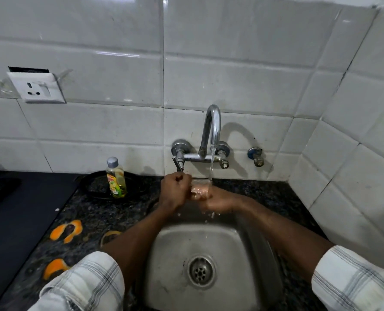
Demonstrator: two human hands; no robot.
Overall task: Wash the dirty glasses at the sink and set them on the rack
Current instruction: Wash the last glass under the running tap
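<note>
glass (200,187) is held on its side under tap (212,131) water over sink (245,241), long axis l-r btwn hands, wrapped by right hand (218,202), w/ left hand (175,190) curled at its l end, grip there not discernible.

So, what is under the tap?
A clear glass, in the running water, held by the right hand over the sink. The left hand covers one end, so its inside cannot be seen.
</note>
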